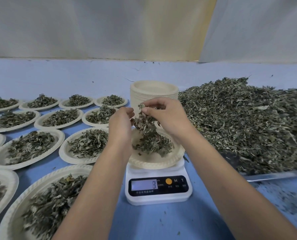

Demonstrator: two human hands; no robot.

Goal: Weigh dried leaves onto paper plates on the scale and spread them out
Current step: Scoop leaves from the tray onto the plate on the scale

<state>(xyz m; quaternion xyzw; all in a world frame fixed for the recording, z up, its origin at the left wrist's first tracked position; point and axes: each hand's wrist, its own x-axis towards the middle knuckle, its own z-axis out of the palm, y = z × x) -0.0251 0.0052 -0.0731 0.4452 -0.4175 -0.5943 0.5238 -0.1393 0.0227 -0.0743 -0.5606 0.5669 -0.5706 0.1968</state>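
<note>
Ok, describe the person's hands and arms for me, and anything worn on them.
Both are bare. The left hand and the right hand have no gloves, and no rings show on the fingers in view. The left forearm and the right forearm carry no sleeve, watch or bracelet as far as the bottom edge of the picture. No marks or bandages show.

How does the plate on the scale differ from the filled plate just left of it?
The scale plate sits on the scale; the left plate lies on the table. The scale plate has a small heaped clump of leaves; the left plate's leaves are spread wide. The right hand pinches leaves over the scale plate; no hand touches the left plate. Both are pale paper plates.
</note>
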